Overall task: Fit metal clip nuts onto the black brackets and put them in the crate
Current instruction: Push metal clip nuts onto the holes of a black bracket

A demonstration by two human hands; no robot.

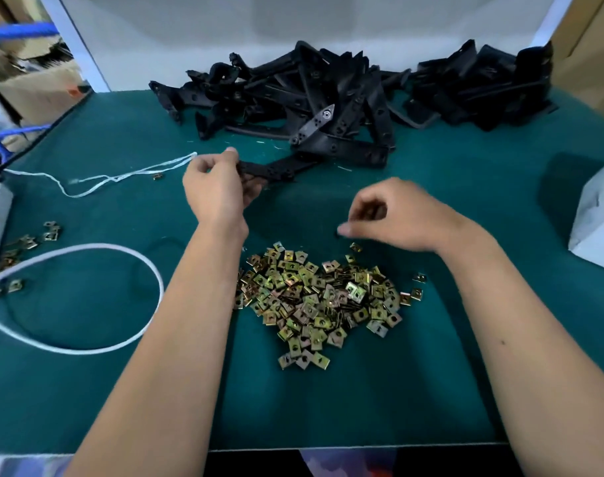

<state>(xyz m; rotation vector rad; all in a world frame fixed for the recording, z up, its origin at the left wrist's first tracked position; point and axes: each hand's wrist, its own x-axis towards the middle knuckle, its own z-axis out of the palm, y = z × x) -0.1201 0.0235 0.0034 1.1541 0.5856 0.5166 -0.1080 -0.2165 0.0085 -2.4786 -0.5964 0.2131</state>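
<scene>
A heap of brass-coloured clip nuts point(314, 301) lies on the green mat between my forearms. My left hand point(218, 187) grips the near end of a long black bracket point(276, 170) that reaches right toward the big pile of black brackets point(321, 98) at the back. Just above the far edge of the heap hovers my right hand point(390, 215), fingers curled and blurred. Whether it pinches a clip nut I cannot tell. No crate is in view.
A second bracket pile point(483, 87) sits at the back right. White cord point(97, 342) loops at the left, thin string point(121, 175) lies farther back, with loose clip nuts point(28, 242) near the left edge. A white box point(600, 215) stands at the right edge.
</scene>
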